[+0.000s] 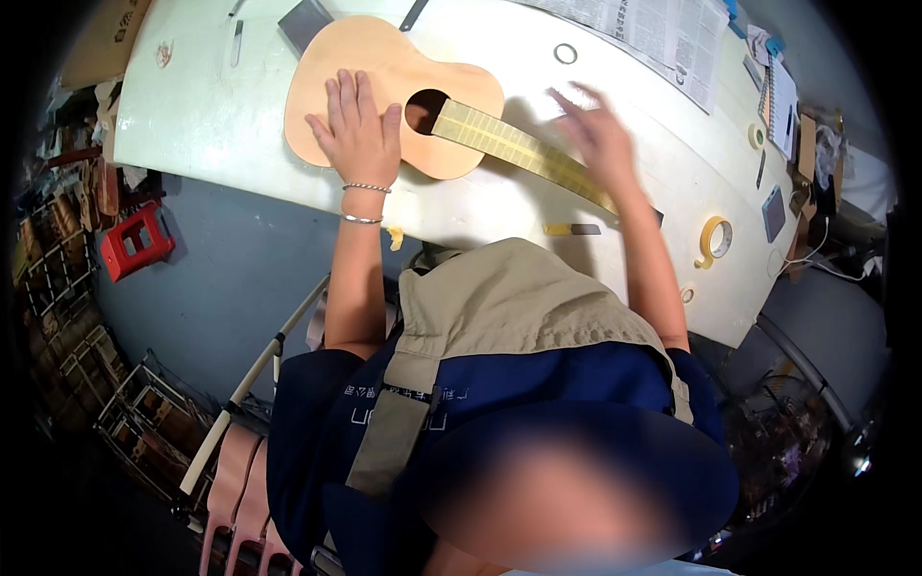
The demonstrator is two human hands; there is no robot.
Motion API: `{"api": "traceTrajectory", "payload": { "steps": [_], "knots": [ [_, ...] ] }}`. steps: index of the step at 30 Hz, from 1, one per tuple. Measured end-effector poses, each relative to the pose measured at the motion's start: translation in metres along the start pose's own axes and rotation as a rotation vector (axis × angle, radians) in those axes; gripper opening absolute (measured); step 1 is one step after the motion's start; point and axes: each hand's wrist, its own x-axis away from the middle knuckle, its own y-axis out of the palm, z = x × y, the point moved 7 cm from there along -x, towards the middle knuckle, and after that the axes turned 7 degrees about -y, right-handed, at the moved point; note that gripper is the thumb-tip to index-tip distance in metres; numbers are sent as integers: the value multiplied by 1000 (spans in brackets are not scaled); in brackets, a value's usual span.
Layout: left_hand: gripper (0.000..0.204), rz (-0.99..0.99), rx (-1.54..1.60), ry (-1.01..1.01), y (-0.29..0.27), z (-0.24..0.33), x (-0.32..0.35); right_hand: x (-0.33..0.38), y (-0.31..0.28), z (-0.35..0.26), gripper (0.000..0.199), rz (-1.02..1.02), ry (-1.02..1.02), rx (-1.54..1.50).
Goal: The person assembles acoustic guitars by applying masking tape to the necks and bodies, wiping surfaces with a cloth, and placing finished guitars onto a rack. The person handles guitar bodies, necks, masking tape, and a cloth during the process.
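Note:
A small guitar [451,82] of pale bare wood lies face up on the table, its neck slanting down to the right. Yellowish tape strips [509,144] cover the fingerboard, reaching to the edge of the dark sound hole [423,111]. My left hand [357,130] rests flat on the lower part of the soundboard, fingers stretched and a little apart. Over the neck, my right hand [597,139] is blurred by motion; its fingers look extended with nothing between them. Whether it touches the neck I cannot tell. The neck's far end is partly hidden behind my right forearm.
On the pale table [211,106], a yellow-handled blade [571,229] lies near the front edge. A tape roll [715,240] and a grey block [773,213] are at the right. Newspaper [663,38] covers the back right. A red plastic stool [137,240] stands left, below the table.

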Motion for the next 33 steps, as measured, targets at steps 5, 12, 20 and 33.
{"api": "traceTrajectory", "payload": {
  "steps": [5, 12, 20, 33],
  "knots": [
    [59, 15, -64, 3, -3, 5, 0, -8, 50, -126, 30, 69, -485, 188],
    [62, 1, -96, -10, -6, 7, -2, -44, 57, -144, 23, 94, -526, 388],
    [62, -4, -115, -26, -8, 12, -5, -33, 45, -128, 27, 134, -603, 355],
    [65, 21, -150, 17, -5, 10, -4, -40, 44, -140, 19, 172, -639, 380]
  ]
}}
